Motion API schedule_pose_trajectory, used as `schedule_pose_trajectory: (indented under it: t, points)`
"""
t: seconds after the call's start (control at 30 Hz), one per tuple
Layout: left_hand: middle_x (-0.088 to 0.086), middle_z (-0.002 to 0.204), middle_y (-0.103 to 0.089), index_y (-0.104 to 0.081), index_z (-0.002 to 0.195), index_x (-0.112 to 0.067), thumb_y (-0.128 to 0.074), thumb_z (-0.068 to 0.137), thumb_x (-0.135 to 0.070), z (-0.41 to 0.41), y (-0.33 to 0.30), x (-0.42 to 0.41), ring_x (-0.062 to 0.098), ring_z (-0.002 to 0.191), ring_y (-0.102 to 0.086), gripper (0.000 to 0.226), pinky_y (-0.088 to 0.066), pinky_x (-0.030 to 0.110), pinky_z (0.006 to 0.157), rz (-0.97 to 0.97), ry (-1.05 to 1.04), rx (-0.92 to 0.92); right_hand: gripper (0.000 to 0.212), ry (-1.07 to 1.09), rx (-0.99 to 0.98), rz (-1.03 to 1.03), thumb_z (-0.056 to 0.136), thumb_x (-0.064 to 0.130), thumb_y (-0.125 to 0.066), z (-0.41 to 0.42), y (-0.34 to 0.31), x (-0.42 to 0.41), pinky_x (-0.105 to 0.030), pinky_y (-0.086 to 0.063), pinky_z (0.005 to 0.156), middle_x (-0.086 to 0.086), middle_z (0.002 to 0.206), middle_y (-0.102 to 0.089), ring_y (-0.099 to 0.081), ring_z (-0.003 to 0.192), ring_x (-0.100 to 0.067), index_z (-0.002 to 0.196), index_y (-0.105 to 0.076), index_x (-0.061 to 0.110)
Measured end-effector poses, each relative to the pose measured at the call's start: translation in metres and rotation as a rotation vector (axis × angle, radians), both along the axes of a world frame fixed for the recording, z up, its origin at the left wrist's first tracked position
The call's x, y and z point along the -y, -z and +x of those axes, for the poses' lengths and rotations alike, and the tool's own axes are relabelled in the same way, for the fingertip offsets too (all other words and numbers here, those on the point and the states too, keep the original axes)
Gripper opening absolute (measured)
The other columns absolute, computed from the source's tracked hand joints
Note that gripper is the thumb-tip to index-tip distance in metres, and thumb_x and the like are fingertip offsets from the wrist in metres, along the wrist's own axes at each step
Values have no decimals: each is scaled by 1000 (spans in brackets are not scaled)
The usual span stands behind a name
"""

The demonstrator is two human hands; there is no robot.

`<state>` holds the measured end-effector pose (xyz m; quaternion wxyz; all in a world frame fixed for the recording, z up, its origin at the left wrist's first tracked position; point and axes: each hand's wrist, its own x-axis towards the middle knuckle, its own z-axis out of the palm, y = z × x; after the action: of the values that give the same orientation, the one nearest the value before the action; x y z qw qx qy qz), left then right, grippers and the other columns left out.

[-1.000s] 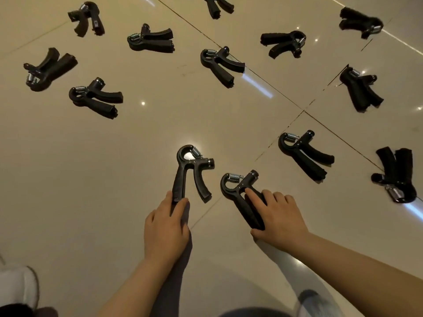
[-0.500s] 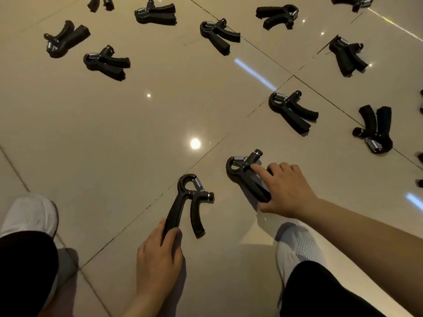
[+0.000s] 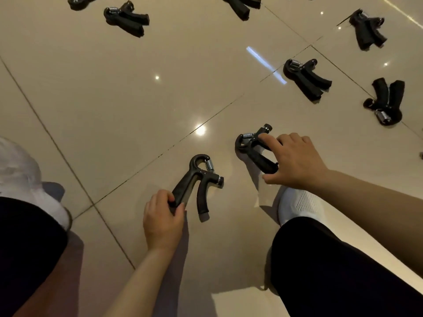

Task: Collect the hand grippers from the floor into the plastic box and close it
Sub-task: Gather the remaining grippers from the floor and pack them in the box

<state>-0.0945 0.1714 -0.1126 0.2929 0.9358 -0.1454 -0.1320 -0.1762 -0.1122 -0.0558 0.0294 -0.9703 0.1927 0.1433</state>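
A person's left hand (image 3: 163, 221) pinches the handle end of one black hand gripper (image 3: 199, 179) lying on the tiled floor (image 3: 114, 99); just right of it, the right hand (image 3: 297, 161) curls over a second hand gripper (image 3: 254, 149). More grippers (image 3: 306, 80) lie scattered beyond.
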Motion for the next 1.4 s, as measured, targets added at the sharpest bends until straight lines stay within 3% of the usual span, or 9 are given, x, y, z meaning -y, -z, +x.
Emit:
schedule_pose_trajectory:
  t: [0.2,0.37,0.57,0.73,0.83,1.0,1.17,1.27,1.4]
  points:
    - [-5,78,-56,-51,79,-18,-76,70,-14,-2,-73,6,15,75,-54,27,-46,31,63,-109,146,72,94,-105,25,0,67,61,-66,-24,-61,-14,-34,-33,94,-3,119,-53,-45,106,-24,142,-18,31]
    - [-4,80,-63,-59,91,-20,-77,67,-20,-16,-141,5,18,73,-59,30,-50,34,62,-62,378,211,96,39,134,36,66,59,-72,-79,-140,-37,-33,-33,98,-1,125,-52,-42,112,-22,142,-19,33]
    - [-17,84,-60,-63,93,-20,-80,67,-14,-60,-234,-3,9,75,-60,32,-54,37,70,-295,408,300,97,183,312,25,64,53,-77,-162,-227,-70,-34,-33,102,-2,129,-51,-42,117,-22,141,-23,32]
    - [-9,86,-67,-65,96,-18,-79,70,-17,-114,-307,11,11,77,-62,30,-55,34,73,-516,493,437,98,287,484,23,63,49,-80,-232,-275,-96,-38,-33,102,-2,134,-50,-39,124,-23,142,-26,31]
    - [1,96,-70,-66,105,-13,-78,72,-23,-153,-334,23,16,83,-65,37,-56,32,74,-578,611,518,98,354,545,21,62,46,-82,-282,-288,-109,-37,-34,100,-3,137,-48,-38,124,-23,142,-28,30]
    - [3,98,-71,-67,105,-11,-77,74,-26,-235,-370,39,15,84,-66,35,-57,32,73,-659,769,555,98,493,611,68,61,39,-84,-384,-297,-135,-26,-32,87,-2,131,-49,-40,114,-18,141,-27,32]
    - [3,96,-71,-67,103,-12,-77,73,-23,-323,-393,45,12,84,-63,33,-55,36,74,-669,931,514,95,639,572,106,61,38,-83,-467,-298,-153,-30,-41,92,-2,130,-46,-42,114,-17,139,-30,33]
    - [0,93,-70,-66,100,-14,-78,72,-23,-377,-385,40,6,81,-58,32,-53,32,71,-669,1007,465,97,770,590,194,60,39,-84,-515,-286,-166,-35,-47,94,-2,128,-43,-47,111,-18,138,-29,34]
    - [-5,90,-68,-66,97,-18,-77,71,-23,-423,-347,26,10,78,-63,29,-56,36,67,-617,1085,330,99,908,574,276,59,41,-84,-566,-253,-180,-36,-49,93,-3,126,-43,-51,108,-19,139,-28,34]
